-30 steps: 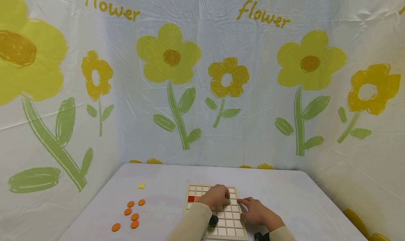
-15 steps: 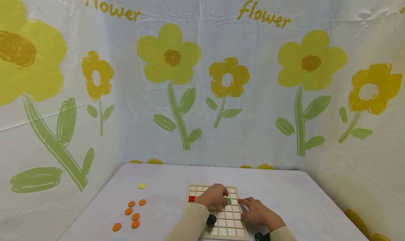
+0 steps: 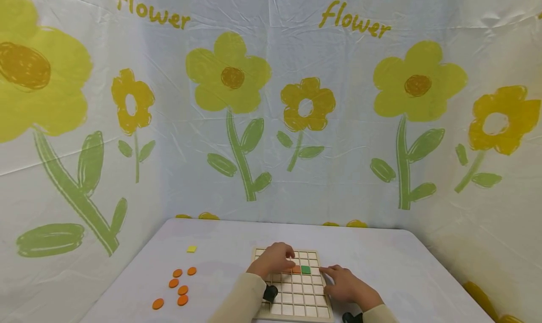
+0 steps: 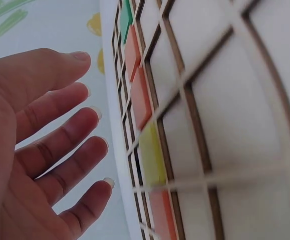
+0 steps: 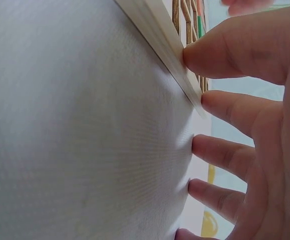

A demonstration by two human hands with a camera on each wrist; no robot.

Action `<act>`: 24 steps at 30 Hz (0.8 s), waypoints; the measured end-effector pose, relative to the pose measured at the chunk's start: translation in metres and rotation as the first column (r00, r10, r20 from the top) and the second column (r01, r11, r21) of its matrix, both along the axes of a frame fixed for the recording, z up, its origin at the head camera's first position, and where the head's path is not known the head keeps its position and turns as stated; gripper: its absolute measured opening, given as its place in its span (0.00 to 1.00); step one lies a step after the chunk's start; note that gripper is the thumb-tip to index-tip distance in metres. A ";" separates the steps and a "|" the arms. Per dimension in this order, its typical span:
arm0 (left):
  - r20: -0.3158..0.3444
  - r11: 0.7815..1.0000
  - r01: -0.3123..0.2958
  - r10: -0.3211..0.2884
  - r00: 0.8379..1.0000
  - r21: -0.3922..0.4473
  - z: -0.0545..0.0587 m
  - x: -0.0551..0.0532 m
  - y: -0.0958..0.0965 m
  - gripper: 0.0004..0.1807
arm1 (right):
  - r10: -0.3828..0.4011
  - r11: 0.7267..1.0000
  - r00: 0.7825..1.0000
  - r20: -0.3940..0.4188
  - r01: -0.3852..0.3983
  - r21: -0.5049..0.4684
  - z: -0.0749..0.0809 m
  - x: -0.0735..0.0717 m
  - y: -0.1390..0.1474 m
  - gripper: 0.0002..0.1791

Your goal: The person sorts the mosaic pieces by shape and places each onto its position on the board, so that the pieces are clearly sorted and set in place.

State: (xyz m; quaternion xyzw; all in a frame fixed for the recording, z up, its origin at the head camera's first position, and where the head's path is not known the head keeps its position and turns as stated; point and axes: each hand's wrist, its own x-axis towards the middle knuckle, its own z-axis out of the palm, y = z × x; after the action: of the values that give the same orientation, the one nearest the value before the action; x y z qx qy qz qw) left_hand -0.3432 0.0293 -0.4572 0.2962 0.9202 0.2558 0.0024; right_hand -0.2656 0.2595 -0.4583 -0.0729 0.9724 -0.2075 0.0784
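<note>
A wooden grid board [image 3: 312, 298] lies on the table. My left hand [image 3: 273, 259] is over its left part, fingers loosely spread, holding nothing. Along one row, in the left wrist view, sit a green tile [image 4: 125, 22], two orange-red tiles [image 4: 141, 97], a yellow tile [image 4: 151, 155] and a red tile [image 4: 163, 212]. From the head, my left hand hides the red and yellow ones, while the green one stays visible. At the board's right edge my right hand [image 3: 345, 284] touches the rim with thumb and index finger; its other fingertips rest on the white tabletop.
Several orange discs [image 3: 183, 290] lie scattered on the table, left of the board. Behind them is a loose yellow square tile [image 3: 192, 249]. A flower-printed cloth [image 3: 271, 181] encloses the table at the back and sides.
My left hand has moved left along the row, away from the green tile, uncovering it and an orange tile beside it. My right hand stays at the board's edge.
</note>
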 end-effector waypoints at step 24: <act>0.016 0.987 -0.064 0.063 0.998 0.146 -0.002 -0.012 -0.074 0.12 | 0.005 1.000 1.000 -0.003 -0.005 -0.006 -0.005 -0.003 0.001 0.30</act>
State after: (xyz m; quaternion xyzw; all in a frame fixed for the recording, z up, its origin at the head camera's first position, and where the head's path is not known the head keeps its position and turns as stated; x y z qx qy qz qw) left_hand -0.3553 -0.0449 -0.4588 0.2648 0.9079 0.3242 -0.0223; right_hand -0.2687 0.2608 -0.4631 -0.0757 0.9717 -0.2099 0.0771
